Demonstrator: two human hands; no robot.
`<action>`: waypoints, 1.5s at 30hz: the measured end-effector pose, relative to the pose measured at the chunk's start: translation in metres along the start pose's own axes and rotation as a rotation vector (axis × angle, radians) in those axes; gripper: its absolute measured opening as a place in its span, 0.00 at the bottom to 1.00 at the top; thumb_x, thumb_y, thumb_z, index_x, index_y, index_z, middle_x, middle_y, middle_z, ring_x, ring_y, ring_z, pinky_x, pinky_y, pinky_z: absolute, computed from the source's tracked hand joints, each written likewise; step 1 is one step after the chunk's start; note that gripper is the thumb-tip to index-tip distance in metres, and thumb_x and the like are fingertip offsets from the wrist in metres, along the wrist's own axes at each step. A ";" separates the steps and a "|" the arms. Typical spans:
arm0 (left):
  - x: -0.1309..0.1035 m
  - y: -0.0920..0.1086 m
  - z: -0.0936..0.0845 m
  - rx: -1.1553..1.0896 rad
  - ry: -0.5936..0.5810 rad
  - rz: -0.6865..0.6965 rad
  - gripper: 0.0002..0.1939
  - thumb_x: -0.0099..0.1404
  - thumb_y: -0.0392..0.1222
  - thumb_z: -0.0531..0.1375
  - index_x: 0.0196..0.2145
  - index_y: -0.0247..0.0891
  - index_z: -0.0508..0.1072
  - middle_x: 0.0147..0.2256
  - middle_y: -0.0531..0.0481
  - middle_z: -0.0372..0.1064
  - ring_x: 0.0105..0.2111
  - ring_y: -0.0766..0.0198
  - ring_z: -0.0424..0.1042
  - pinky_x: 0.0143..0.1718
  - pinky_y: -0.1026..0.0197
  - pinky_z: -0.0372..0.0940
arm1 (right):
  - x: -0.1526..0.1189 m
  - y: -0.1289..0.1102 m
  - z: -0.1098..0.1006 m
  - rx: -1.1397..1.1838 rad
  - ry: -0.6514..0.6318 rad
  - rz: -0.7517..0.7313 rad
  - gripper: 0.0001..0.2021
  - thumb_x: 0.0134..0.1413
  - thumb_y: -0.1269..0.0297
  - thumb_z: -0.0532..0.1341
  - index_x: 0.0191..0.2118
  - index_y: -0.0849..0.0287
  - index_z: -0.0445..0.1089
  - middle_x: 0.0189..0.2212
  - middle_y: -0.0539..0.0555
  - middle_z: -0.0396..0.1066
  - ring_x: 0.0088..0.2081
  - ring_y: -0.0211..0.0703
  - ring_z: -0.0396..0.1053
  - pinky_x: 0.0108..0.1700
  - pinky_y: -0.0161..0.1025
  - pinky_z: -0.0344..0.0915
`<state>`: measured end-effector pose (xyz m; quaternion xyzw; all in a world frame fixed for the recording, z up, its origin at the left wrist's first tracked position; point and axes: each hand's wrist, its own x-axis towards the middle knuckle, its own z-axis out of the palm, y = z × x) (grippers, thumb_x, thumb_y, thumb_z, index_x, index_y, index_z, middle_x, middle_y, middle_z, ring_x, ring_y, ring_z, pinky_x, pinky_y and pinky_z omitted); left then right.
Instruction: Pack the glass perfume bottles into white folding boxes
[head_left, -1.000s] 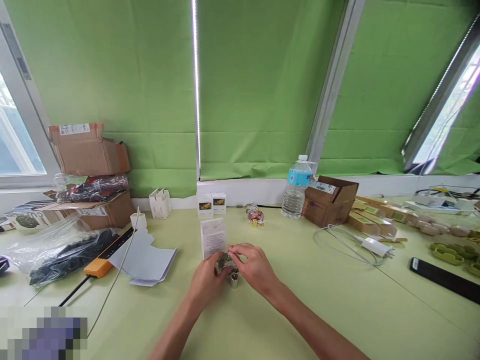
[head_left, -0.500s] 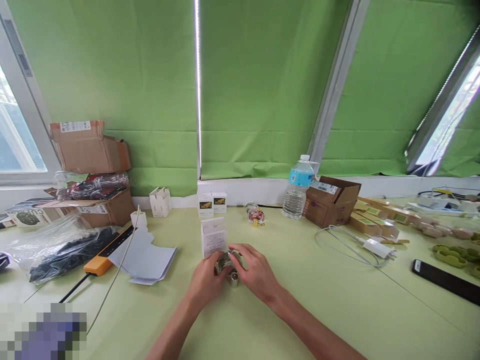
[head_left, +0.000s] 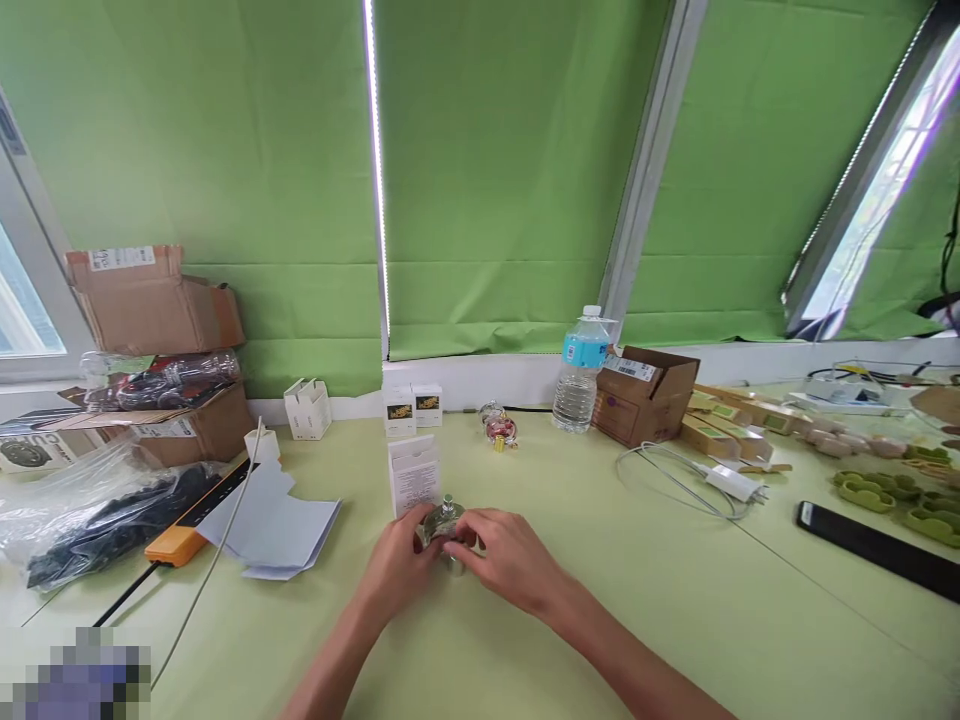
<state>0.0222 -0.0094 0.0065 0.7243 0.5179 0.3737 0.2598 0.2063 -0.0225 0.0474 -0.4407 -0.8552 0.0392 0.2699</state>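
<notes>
A small glass perfume bottle [head_left: 441, 523] with a silver spray nozzle on top stands between my hands, its nozzle uncovered. My left hand [head_left: 397, 562] is closed on the bottle's left side. My right hand [head_left: 504, 558] has its thumb and fingers pinched at the bottle's right front. Just below the fingers, partly hidden by them, a small silver cap [head_left: 453, 566] rests on the table. Right behind the bottle stands an upright white box [head_left: 415, 478] with printed text and a raised flap.
Two small white boxes [head_left: 400, 412] and a red-and-gold trinket [head_left: 500, 430] sit near the wall. A water bottle [head_left: 580, 375] and an open carton [head_left: 646, 398] are at back right, a white charger [head_left: 735, 484] nearer. White paper [head_left: 289, 525] and an orange power strip [head_left: 177, 543] lie left.
My right fingers have come down from the bottle's top to its side, so the nozzle now shows. The view has turned slightly right.
</notes>
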 end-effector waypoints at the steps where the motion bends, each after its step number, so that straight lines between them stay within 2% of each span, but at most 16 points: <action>1: 0.000 -0.001 0.000 -0.005 -0.001 -0.002 0.14 0.60 0.42 0.57 0.45 0.44 0.71 0.34 0.54 0.73 0.24 0.67 0.63 0.28 0.65 0.58 | -0.001 -0.001 0.001 -0.010 -0.024 0.005 0.07 0.57 0.57 0.60 0.34 0.54 0.68 0.27 0.47 0.74 0.29 0.41 0.70 0.30 0.35 0.60; 5: 0.000 -0.001 0.000 -0.013 -0.010 -0.005 0.15 0.60 0.42 0.56 0.46 0.42 0.71 0.31 0.53 0.72 0.24 0.67 0.63 0.28 0.65 0.58 | -0.006 -0.008 0.009 -0.081 -0.078 -0.033 0.08 0.53 0.60 0.63 0.38 0.54 0.67 0.32 0.49 0.75 0.34 0.45 0.72 0.32 0.36 0.61; 9: -0.001 0.001 -0.001 -0.011 -0.017 -0.007 0.16 0.60 0.40 0.55 0.46 0.42 0.71 0.28 0.54 0.71 0.23 0.67 0.63 0.28 0.65 0.59 | -0.008 -0.010 0.012 -0.091 -0.109 -0.089 0.05 0.55 0.67 0.61 0.38 0.55 0.67 0.35 0.50 0.75 0.36 0.45 0.72 0.33 0.36 0.62; 12: 0.000 0.002 -0.002 -0.023 -0.027 -0.010 0.16 0.59 0.41 0.56 0.46 0.41 0.70 0.28 0.54 0.70 0.23 0.67 0.63 0.28 0.65 0.59 | -0.008 -0.008 0.009 -0.044 -0.108 -0.105 0.06 0.55 0.68 0.61 0.39 0.54 0.67 0.36 0.50 0.75 0.37 0.45 0.72 0.36 0.36 0.64; 15: -0.001 0.002 -0.002 -0.029 -0.032 -0.001 0.17 0.60 0.43 0.56 0.47 0.42 0.69 0.28 0.54 0.70 0.23 0.66 0.63 0.29 0.64 0.59 | -0.007 -0.005 0.002 0.023 -0.038 -0.126 0.07 0.58 0.64 0.59 0.42 0.53 0.69 0.36 0.50 0.75 0.39 0.44 0.72 0.40 0.38 0.66; 19: -0.002 0.001 -0.002 -0.004 -0.020 0.001 0.19 0.59 0.41 0.56 0.49 0.43 0.68 0.32 0.52 0.71 0.24 0.66 0.63 0.29 0.64 0.59 | -0.004 -0.003 -0.007 0.115 0.133 -0.159 0.11 0.62 0.63 0.56 0.48 0.51 0.69 0.40 0.52 0.74 0.41 0.42 0.71 0.43 0.38 0.68; 22: -0.002 0.000 -0.003 0.021 -0.029 -0.035 0.22 0.57 0.40 0.57 0.50 0.44 0.67 0.35 0.51 0.72 0.25 0.66 0.64 0.29 0.64 0.59 | -0.002 -0.001 -0.012 0.190 0.237 -0.089 0.13 0.62 0.62 0.55 0.51 0.52 0.66 0.40 0.53 0.74 0.38 0.41 0.72 0.40 0.37 0.70; 27: -0.003 0.001 -0.002 -0.001 -0.082 -0.042 0.21 0.56 0.38 0.57 0.49 0.44 0.68 0.35 0.52 0.72 0.26 0.65 0.64 0.30 0.63 0.59 | 0.001 0.006 -0.016 0.258 0.381 0.028 0.11 0.61 0.58 0.55 0.46 0.54 0.67 0.37 0.52 0.74 0.30 0.38 0.71 0.36 0.37 0.72; 34: -0.006 0.005 0.000 -0.005 -0.141 -0.035 0.20 0.57 0.40 0.57 0.49 0.42 0.69 0.29 0.54 0.68 0.26 0.65 0.63 0.29 0.64 0.58 | 0.003 0.008 -0.010 0.326 0.409 0.019 0.12 0.61 0.60 0.55 0.49 0.54 0.67 0.39 0.54 0.73 0.36 0.41 0.72 0.36 0.38 0.73; 38: -0.007 0.007 0.000 -0.003 -0.143 -0.034 0.20 0.57 0.41 0.57 0.48 0.42 0.69 0.30 0.53 0.68 0.26 0.65 0.64 0.29 0.64 0.58 | 0.002 0.005 -0.009 0.340 0.394 -0.020 0.12 0.62 0.61 0.54 0.50 0.53 0.67 0.39 0.54 0.73 0.39 0.43 0.71 0.37 0.39 0.74; 45: -0.009 0.014 -0.002 0.000 -0.130 -0.019 0.17 0.58 0.41 0.56 0.46 0.44 0.69 0.24 0.57 0.63 0.24 0.65 0.62 0.28 0.63 0.57 | 0.002 0.001 -0.007 0.366 0.369 -0.011 0.13 0.62 0.64 0.54 0.51 0.52 0.66 0.41 0.53 0.72 0.39 0.42 0.71 0.40 0.37 0.73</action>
